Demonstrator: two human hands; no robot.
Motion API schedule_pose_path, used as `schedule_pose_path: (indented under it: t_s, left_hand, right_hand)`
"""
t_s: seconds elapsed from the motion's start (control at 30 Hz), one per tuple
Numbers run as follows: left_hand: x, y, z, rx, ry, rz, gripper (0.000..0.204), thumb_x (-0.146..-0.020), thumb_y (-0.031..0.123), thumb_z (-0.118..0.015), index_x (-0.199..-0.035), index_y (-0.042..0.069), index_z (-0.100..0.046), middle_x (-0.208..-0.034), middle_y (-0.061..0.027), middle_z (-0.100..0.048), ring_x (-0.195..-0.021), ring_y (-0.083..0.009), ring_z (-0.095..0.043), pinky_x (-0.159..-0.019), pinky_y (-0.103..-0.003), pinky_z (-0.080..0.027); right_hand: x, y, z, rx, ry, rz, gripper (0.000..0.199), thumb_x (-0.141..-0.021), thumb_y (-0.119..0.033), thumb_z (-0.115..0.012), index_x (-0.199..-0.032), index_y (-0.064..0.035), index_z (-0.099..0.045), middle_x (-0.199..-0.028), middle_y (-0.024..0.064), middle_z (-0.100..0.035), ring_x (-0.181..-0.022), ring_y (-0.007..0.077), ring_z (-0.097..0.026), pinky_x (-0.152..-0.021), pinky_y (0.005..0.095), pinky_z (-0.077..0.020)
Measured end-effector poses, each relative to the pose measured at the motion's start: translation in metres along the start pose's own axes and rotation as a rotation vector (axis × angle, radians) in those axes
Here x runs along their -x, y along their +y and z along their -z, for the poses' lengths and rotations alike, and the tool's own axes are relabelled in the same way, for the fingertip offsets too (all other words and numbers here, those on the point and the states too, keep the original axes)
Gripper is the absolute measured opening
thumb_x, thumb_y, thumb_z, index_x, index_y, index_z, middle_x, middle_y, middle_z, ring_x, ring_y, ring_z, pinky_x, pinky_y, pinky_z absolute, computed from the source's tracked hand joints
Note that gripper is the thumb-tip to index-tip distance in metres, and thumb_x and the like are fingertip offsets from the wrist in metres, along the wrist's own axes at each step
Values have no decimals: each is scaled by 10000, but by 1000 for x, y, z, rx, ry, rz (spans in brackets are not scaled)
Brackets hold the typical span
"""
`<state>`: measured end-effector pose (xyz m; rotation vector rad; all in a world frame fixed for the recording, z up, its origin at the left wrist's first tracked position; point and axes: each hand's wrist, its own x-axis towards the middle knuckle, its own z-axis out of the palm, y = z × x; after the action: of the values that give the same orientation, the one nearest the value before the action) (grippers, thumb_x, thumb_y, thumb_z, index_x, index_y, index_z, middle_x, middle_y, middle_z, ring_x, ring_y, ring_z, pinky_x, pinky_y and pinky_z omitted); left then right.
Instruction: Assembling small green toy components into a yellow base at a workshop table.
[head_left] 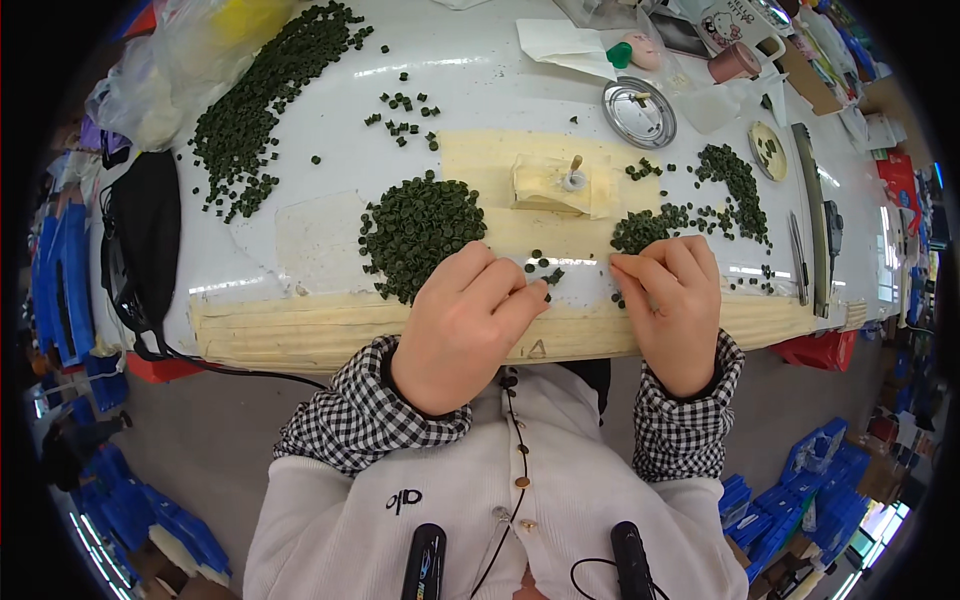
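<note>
My left hand (468,328) is closed in a pinch at the near side of a heap of small dark green round pieces (420,232). A few loose pieces (537,265) lie just past its fingertips. My right hand (676,305) has thumb and forefinger pinched together beside a smaller pile of the same pieces (640,232). Whatever either pinch holds is too small or hidden to make out. Between and beyond the hands stands a tape-covered block (550,187) with a short upright peg (575,168) on top.
A long heap of green pieces (262,108) lies far left, near plastic bags (165,85) and a black cloth item (146,235). At the right are a round metal lid (640,113), a small dish (768,152), tweezers (798,258) and a long flat bar (818,220). Yellowish tape covers the table's front edge (300,330).
</note>
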<state>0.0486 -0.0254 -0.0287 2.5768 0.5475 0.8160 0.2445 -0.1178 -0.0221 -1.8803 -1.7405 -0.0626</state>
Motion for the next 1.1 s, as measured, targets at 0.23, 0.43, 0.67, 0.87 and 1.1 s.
schedule_pose_path:
  t_s: [0.23, 0.43, 0.67, 0.87, 1.1]
  left_hand:
    - [-3, -14, 29, -138, 170, 179, 153, -676, -3, -721, -804, 27, -643, -721, -46, -523, -720, -221, -484, -617, -318, -431]
    - [1, -9, 24, -121, 37, 162, 153, -675, 36, -725, -786, 46, -620, -767, -48, -512, -743, -231, -465, -651, -323, -423]
    - [-1, -10, 18, -155, 28, 178, 154, -680, 33, -718, -802, 43, -626, -783, -53, -534, -746, -237, -481, -647, -318, -433]
    - [-4, -1, 29, 392, 116, 327, 107, -776, -5, -682, -878, 7, -650, -821, -79, -645, -725, -171, -574, -649, -271, -462]
    - [0, 2, 20, 1261, 92, 672, 152, -883, 49, -626, -1013, -28, -637, -924, -69, -679, -793, -74, -599, -715, -219, -497]
  right_hand:
    - [0, -3, -5, 10, 61, 31, 164, -675, -7, -715, -799, -24, -609, -762, 60, -570, -751, 245, -527, -664, 355, -418]
    - [1, -14, -7, -252, 139, -54, 173, -697, 93, -673, -803, 3, -570, -773, 105, -612, -677, 260, -569, -603, 322, -457]
    - [5, -19, -4, -663, 3, -160, 210, -773, 76, -655, -979, 50, -629, -864, 109, -666, -727, 173, -628, -668, 269, -494]
    - [4, -34, -4, -1346, -100, -502, 182, -841, 70, -610, -1022, 63, -635, -947, 128, -679, -903, 170, -656, -820, 266, -512]
    - [0, -38, -14, -1450, -95, -442, 176, -835, 75, -616, -1009, 56, -638, -970, 123, -672, -895, 159, -648, -817, 261, -511]
